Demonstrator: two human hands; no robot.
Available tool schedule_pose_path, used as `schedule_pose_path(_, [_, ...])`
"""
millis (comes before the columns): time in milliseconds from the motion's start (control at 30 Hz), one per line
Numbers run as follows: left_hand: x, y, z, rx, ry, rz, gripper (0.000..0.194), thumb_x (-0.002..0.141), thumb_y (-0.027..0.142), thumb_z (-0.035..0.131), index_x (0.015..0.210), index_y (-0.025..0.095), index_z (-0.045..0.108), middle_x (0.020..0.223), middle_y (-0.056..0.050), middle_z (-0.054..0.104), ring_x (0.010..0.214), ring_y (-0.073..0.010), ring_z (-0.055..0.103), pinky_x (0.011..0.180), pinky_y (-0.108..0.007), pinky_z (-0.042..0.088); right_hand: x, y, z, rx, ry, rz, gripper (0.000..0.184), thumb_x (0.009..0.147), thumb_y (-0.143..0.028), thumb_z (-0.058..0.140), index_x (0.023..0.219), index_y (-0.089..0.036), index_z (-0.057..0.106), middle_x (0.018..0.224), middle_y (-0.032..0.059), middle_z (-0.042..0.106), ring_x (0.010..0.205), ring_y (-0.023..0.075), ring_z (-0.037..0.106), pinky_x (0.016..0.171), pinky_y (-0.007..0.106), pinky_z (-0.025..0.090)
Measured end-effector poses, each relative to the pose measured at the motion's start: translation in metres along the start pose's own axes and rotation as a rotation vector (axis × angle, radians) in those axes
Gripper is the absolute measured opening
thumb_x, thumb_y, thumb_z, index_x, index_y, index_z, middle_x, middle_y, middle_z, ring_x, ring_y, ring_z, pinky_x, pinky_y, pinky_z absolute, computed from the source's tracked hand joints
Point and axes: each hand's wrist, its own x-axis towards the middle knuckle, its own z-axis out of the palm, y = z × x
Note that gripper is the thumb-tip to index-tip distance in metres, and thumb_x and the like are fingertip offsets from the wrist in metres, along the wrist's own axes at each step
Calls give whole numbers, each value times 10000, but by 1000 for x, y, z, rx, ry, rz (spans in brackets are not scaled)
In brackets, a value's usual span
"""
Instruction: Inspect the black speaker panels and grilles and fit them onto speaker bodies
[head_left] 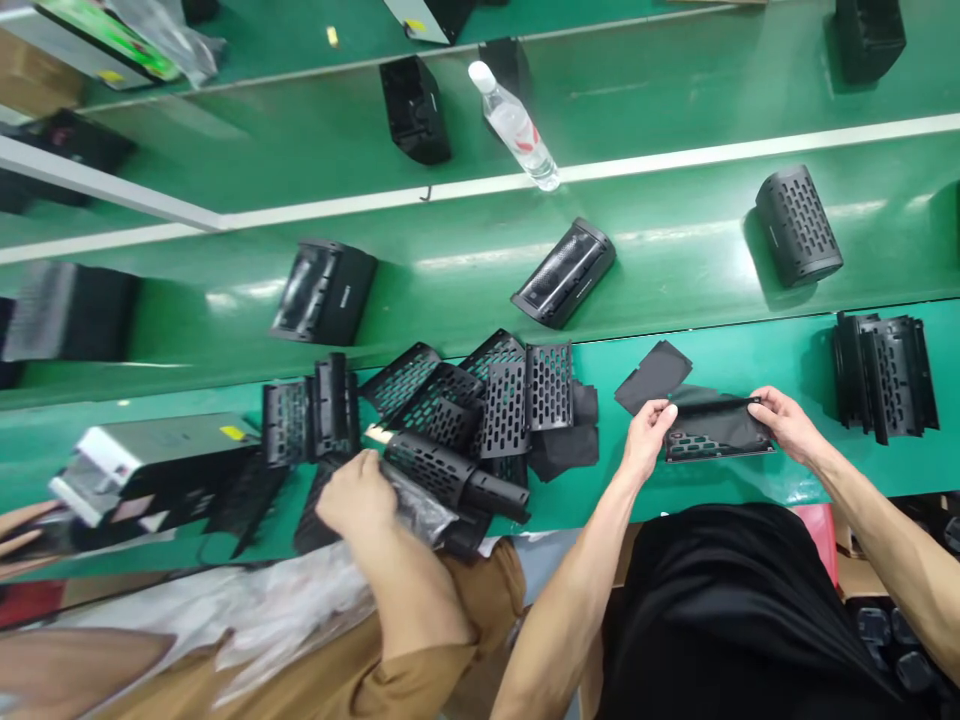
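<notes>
My left hand (649, 432) and my right hand (784, 425) are closed in pinches at the two upper ends of a thin black mesh sheet (720, 420). The sheet lies over a black perforated speaker grille (694, 447), whose slots show along its lower left edge. Whether my fingers also grip the grille beneath is hidden. Just left of my left hand, more black sheets (654, 376) rest on the green bench. To the right of my right hand, a stack of curved black grilles (886, 378) stands on end.
A co-worker's hand (360, 492) is beside a pile of grilles (504, 410) on my left. Beyond the bench edge, several black speaker housings (566, 272) rest on a green surface. A water bottle (516, 128) stands farther back. At far left is a boxy device (161, 455).
</notes>
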Motion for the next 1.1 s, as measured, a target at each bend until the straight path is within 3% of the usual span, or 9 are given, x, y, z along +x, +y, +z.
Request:
schedule_pose_path(133, [-18,1,4,-173,-33,-120,529,726,475,816,1156,200,680,946,-40,704,702,-147,593,597,-254,480,-6,-3,4,102,-6,47,533,685,-600,913,958,-252,616,753,-38,682,596,138,598,592,267,478])
schedule_pose_path(300, [-42,16,-3,-376,-88,-128,777,576,129,759,1337,258,673,1356,-72,692,1036,-197,654,714,-218,532,-18,-12,4,135,-48,108,476,657,-478,946,964,-236,674,741,-36,683,598,130,573,580,254,443])
schedule_pose_path(367, [-49,21,-4,-440,-104,-162,747,624,166,786,1356,266,675,1319,-64,694,1003,-196,646,690,-224,531,-23,-17,5,135,-79,130,451,643,-423,946,967,-234,696,748,-33,685,602,134,569,569,256,433])
schedule_pose_path(500, [-53,23,-4,-407,-78,-213,600,781,385,821,1351,249,693,1033,-33,693,776,-153,585,621,-244,507,-28,-28,8,131,-107,153,440,630,-390,941,971,-233,712,767,-31,689,618,138,572,584,260,435])
schedule_pose_path(700, [-60,26,-4,-471,-108,-139,862,599,62,728,1430,282,666,1278,-37,722,1031,-173,644,808,-219,504,-32,-36,11,118,-82,148,494,686,-537,923,999,-229,697,721,-34,655,590,139,542,568,265,411])
schedule_pose_path(767, [-62,28,-4,-513,-115,-162,817,621,80,743,1414,267,674,1229,-43,740,1042,-184,657,834,-231,510,-36,-39,11,118,-72,140,498,707,-542,906,1040,-237,697,755,-31,668,602,143,552,572,268,422])
schedule_pose_path(900, [-62,29,0,-554,-46,-151,537,773,277,814,1300,220,725,1124,-43,748,955,-173,673,885,-276,549,-41,-41,12,112,-49,114,467,682,-434,897,1070,-252,713,868,-21,720,676,154,593,625,270,463])
schedule_pose_path(1000, [-62,30,2,-522,-61,-152,568,754,260,802,1315,240,719,1138,-38,750,890,-172,674,825,-291,565,-42,-42,12,105,-38,110,418,690,-393,864,1059,-253,726,865,-16,732,677,165,602,632,278,469])
schedule_pose_path(1100, [-63,32,1,-531,-69,-125,620,682,165,753,1297,240,733,1244,-50,754,1089,-219,687,963,-318,548,-44,-43,12,106,-28,110,383,704,-386,841,1045,-249,734,856,-11,739,681,173,611,638,283,475])
